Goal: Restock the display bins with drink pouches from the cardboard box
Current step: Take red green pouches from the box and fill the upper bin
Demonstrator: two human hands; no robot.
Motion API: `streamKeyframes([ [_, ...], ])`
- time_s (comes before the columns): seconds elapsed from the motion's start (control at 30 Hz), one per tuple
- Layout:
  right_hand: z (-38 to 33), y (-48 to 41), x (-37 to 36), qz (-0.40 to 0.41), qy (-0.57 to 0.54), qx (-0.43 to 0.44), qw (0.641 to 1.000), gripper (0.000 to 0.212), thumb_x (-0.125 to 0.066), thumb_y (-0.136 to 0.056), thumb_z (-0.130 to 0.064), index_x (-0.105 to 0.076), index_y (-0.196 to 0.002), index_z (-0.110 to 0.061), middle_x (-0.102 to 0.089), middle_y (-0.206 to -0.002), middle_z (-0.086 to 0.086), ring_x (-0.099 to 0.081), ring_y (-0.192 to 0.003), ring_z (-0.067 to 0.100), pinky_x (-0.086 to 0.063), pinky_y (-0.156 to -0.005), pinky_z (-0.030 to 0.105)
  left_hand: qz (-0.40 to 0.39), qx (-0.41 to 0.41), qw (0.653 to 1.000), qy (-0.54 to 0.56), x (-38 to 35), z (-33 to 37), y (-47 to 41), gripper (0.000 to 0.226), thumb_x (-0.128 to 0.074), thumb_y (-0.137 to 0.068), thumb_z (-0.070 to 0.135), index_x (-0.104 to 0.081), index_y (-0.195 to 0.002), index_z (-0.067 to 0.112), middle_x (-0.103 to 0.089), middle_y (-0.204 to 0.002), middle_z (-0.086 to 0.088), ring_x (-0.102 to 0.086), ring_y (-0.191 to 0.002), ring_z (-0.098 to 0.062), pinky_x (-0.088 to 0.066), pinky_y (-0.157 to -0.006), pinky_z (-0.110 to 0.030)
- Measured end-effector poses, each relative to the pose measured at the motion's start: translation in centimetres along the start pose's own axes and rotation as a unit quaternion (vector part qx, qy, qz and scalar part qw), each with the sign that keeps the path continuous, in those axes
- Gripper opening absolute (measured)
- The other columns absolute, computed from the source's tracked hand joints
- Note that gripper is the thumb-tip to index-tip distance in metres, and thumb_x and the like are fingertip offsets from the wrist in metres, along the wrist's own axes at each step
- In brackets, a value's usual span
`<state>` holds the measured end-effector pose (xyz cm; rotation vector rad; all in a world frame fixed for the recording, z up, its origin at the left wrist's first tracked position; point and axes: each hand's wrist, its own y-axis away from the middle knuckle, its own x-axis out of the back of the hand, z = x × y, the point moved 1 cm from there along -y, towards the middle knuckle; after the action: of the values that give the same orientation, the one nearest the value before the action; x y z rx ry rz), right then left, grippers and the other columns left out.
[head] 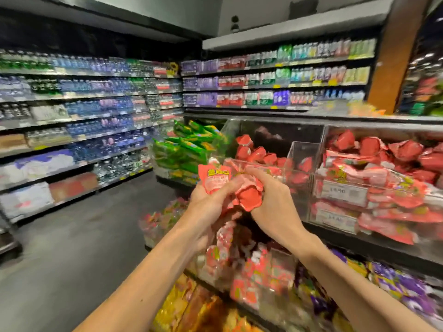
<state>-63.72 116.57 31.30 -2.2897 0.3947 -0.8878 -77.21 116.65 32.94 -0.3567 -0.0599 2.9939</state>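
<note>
– Acrylic bins, clear-walled, fill the right side of my head-camera feed. Shall I go through them?

– Please, one container at a time.

– Upper row, far left: a heap of green pouches point(189, 144). Next comes the middle bin point(300, 153), holding red pouches point(256, 152) that lie base-up toward its back. The right bin point(317, 196) is piled high with the same red and pink pouches point(383, 173) and has a white price label point(343, 193) on its front wall. Lower row: pink packs point(259, 269) under the hands, purple packs point(402, 291) to the right, yellow and orange packs point(182, 307) nearest me. That row is blurred.

– And the hands?

– Both grasp one bunch of drink pouches point(248, 198), held in the air just in front of the middle bin. The left hand point(208, 204) wraps its fingers round the leftmost pouch. The right hand point(273, 207) grips the bunch from the other side, with its forefinger point(257, 172) stretched along the top.

– What do the held pouches look like?

– They are soft and crinkled, salmon-pink. The left one shows yellow lettering and a whitish top. Another is turned to show me a plain red base.

– Anything else around?

– Shelves of bottled water point(79, 109) line the left wall, above a grey floor point(84, 236).
</note>
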Motion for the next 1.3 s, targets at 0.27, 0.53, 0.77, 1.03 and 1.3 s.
streamKeyframes([
  [0.27,0.7,-6.2,-2.8,-0.094,-0.046,-0.107,0.989,0.084,-0.076,-0.067,-0.054,-0.037,-0.136,-0.027,-0.063,-0.118,-0.012,-0.061,-0.109,0.004,-0.047,-0.101,0.031,-0.164,0.02,0.986,-0.022,2.7,1.5,-12.8,0.035,-0.073,-0.086,0.015,-0.063,-0.118,0.006,-0.076,-0.097,-0.013,-0.071,-0.075,-0.021,-0.06,-0.058,-0.032],
  [0.53,3.1,-9.2,-1.4,-0.002,-0.062,-0.192,0.979,0.047,-0.068,-0.091,-0.016,-0.048,-0.133,-0.017,-0.067,-0.113,0.001,-0.067,-0.094,0.004,-0.057,-0.088,0.032,-0.362,0.078,0.928,0.037,0.8,3.0,-19.1,0.039,-0.032,-0.085,-0.005,-0.07,-0.089,0.003,-0.071,-0.093,-0.016,-0.069,-0.086,-0.026,-0.057,-0.081,-0.041],
  [0.77,7.0,-11.8,-1.7,0.117,-0.152,-0.284,0.94,0.056,-0.07,-0.091,-0.027,-0.043,-0.14,-0.019,-0.066,-0.12,0.011,-0.068,-0.108,0.019,-0.054,-0.098,0.041,-0.269,-0.187,0.914,-0.238,0.9,2.0,-24.0,0.057,-0.075,-0.086,0.028,-0.044,-0.135,0.031,-0.062,-0.116,0.004,-0.062,-0.106,-0.007,-0.052,-0.09,-0.026],
  [1.03,10.8,-16.6,-3.1,0.162,-0.029,-0.332,0.929,0.04,-0.065,-0.09,-0.023,-0.036,-0.115,-0.014,-0.064,-0.1,0.006,-0.066,-0.09,0.019,-0.058,-0.083,0.045,-0.212,-0.425,0.759,-0.445,-2.6,1.6,-27.9,0.036,-0.073,-0.087,0.03,-0.06,-0.119,0.02,-0.069,-0.108,-0.004,-0.064,-0.101,-0.024,-0.045,-0.086,-0.034],
  [1.3,13.3,-19.9,-4.4,0.103,0.026,-0.434,0.895,0.054,-0.04,-0.105,-0.031,-0.021,-0.145,-0.001,-0.055,-0.131,0.021,-0.055,-0.122,0.037,-0.043,-0.104,0.045,-0.146,-0.408,0.672,-0.6,-5.6,0.1,-31.8,0.056,-0.06,-0.088,0.058,-0.046,-0.123,0.018,-0.069,-0.105,-0.009,-0.063,-0.104,-0.03,-0.04,-0.092,-0.043],
])
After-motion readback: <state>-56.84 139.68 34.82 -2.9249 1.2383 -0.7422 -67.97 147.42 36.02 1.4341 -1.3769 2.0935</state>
